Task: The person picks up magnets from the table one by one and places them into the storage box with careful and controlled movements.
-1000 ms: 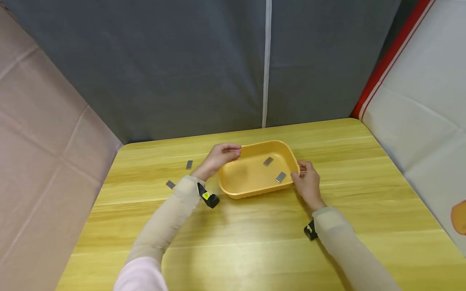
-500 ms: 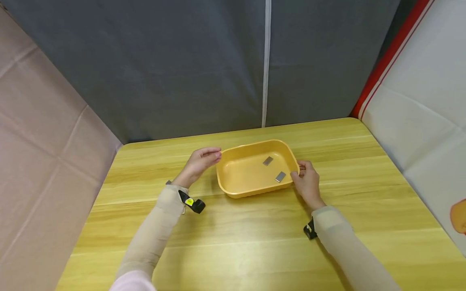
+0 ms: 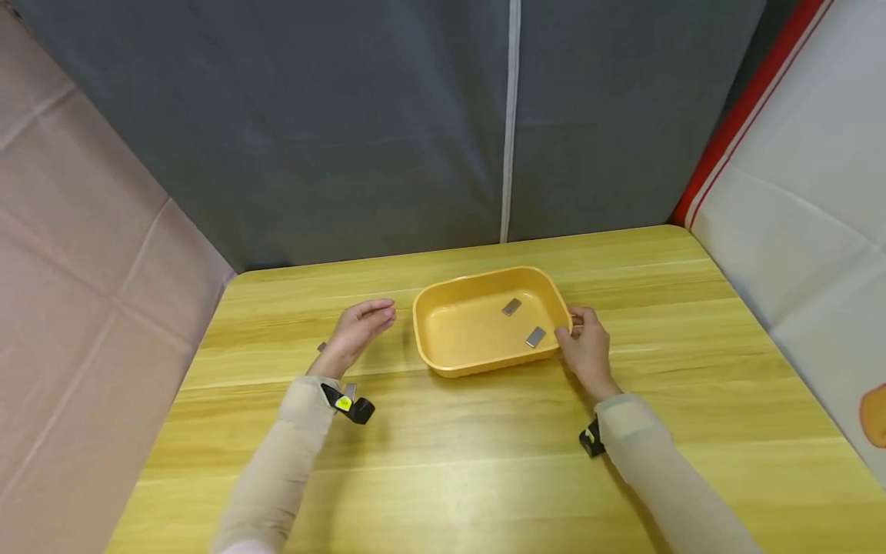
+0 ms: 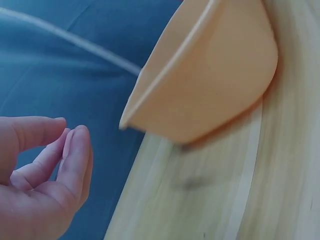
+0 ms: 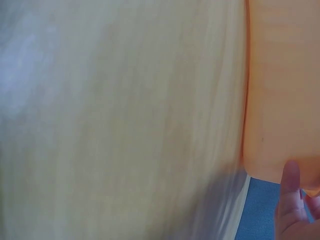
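Observation:
A yellow rectangular plastic basin (image 3: pixel 477 331) stands on the wooden table, with two small grey metallic rectangular pieces, one farther back (image 3: pixel 511 307) and one nearer the front (image 3: pixel 536 337), lying flat inside. My right hand (image 3: pixel 587 350) pinches its right end at the rim; in the right wrist view the thumb (image 5: pixel 291 182) lies against the outer wall. Left of the basin, apart from it, my left hand (image 3: pixel 356 332) hovers with loosely bent fingers and nothing between them, as the left wrist view (image 4: pixel 45 175) also shows. Near that wrist, partly hidden grey pieces (image 3: pixel 321 347) (image 3: pixel 351 390) lie on the table.
The wooden tabletop (image 3: pixel 471 446) runs back to a dark grey curtain (image 3: pixel 332 138). Pink fabric (image 3: pixel 97 254) borders the left side and a white sheet (image 3: pixel 803 231) the right. A small black camera (image 3: pixel 356 409) is strapped on the left wrist.
My left hand has moved left and slightly nearer, away from the basin's left rim. It now covers where one grey piece lay on the table. The right hand and basin stay put.

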`<act>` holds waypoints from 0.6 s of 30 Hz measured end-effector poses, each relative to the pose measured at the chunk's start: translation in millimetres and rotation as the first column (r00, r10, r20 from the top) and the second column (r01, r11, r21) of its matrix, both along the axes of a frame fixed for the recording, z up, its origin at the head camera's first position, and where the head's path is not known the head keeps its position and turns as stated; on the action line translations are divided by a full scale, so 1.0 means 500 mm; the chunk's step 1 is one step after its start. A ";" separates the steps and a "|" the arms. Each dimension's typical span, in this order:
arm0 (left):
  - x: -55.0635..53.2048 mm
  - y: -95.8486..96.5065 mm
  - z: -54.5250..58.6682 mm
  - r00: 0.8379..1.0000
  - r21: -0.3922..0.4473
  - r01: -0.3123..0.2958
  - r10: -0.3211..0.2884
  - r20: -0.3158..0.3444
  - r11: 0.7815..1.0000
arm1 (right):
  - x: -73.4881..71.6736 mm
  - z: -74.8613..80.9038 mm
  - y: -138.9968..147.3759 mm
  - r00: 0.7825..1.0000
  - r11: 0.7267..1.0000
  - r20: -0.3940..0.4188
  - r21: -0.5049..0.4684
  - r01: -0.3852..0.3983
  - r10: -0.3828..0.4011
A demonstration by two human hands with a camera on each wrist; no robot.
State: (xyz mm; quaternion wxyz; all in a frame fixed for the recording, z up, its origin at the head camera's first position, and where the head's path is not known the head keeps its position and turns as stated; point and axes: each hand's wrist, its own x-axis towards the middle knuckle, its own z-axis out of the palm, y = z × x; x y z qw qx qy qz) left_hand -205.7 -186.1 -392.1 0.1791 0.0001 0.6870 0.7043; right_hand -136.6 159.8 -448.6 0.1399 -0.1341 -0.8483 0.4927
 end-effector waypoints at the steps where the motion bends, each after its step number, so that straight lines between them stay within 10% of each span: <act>1: 0.000 -0.006 -0.004 1.000 -0.005 -0.016 0.016 -0.002 1.000 | 0.000 -0.001 0.001 1.000 1.000 0.001 0.001 0.000 0.000; 18: 0.015 -0.107 -0.055 0.981 0.035 -0.162 0.157 0.117 0.986 | 0.000 -0.003 0.000 1.000 1.000 0.010 0.008 0.005 -0.006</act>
